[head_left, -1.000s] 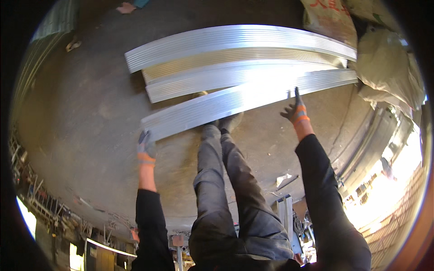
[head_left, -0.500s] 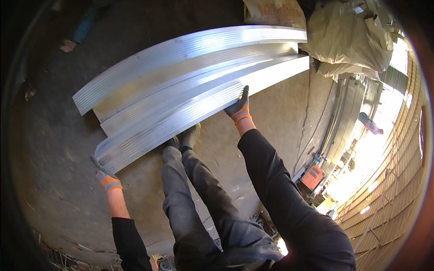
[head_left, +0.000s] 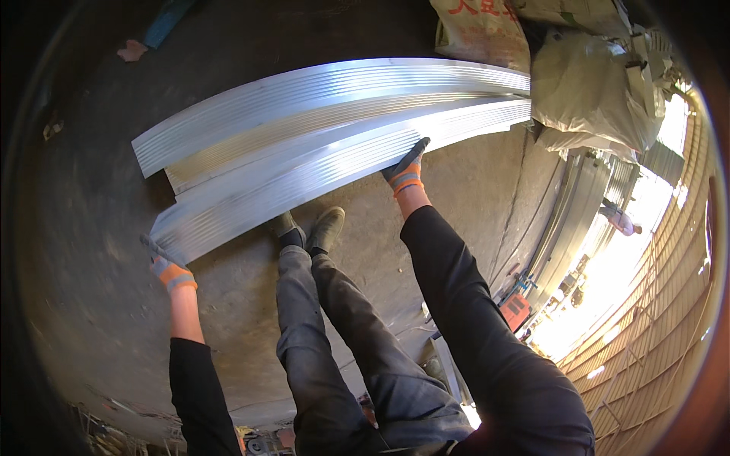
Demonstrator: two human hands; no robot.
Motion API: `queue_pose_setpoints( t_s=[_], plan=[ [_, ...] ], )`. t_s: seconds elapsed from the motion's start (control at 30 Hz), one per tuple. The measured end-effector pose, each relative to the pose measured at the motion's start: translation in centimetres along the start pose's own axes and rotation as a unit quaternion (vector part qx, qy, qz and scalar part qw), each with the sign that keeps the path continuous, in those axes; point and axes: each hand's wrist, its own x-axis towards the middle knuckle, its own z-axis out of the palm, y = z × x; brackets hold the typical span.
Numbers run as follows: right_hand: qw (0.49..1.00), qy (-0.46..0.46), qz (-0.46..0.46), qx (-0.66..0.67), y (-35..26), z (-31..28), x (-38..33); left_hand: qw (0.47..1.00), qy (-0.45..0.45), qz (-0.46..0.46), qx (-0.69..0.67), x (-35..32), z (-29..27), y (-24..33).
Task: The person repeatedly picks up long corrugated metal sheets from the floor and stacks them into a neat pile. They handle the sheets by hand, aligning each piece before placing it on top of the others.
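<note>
A long, shiny ribbed metal panel (head_left: 334,165) is in both my hands, lying across the view in front of my shoes. My left hand (head_left: 169,266), in a grey and orange glove, is closed on its left end. With the thumb on top, my gloved right hand (head_left: 406,170) grips the near edge right of the middle; the other fingers are hidden underneath. Beyond it lie more ribbed panels, one with a yellowish sheen (head_left: 228,152) and a silver one (head_left: 304,91) farthest away. The held panel partly covers the yellowish one.
Filled sacks (head_left: 582,87) stand against the panels' right ends. Long metal profiles (head_left: 574,220) and an orange-red machine (head_left: 515,311) are at the right. Another person (head_left: 620,219) is far off by the bright opening. My shoes (head_left: 327,228) are close to the near panel edge.
The held panel has shifted away from me and now overlaps more of the panels beyond it. Both hands have moved with it, still gripping. The view has tilted slightly.
</note>
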Motion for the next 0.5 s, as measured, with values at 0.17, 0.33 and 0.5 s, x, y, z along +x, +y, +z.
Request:
queue_pose_setpoints(
  t_s=[0.17,0.33,0.5],
  plan=[
    [0.999,-0.018,0.022,-0.019,-0.7,2.2,2.2,0.982,-0.020,0.011,0.185,2.9,3.8,-1.2],
    [0.992,0.023,0.083,-0.088,-2.5,5.0,-1.4,0.997,-0.042,-0.032,-0.064,7.2,8.7,1.7],
    [0.915,-0.087,0.128,-0.373,-3.7,0.7,-8.8,0.987,-0.148,-0.066,-0.003,7.3,9.5,5.9]
  ],
)
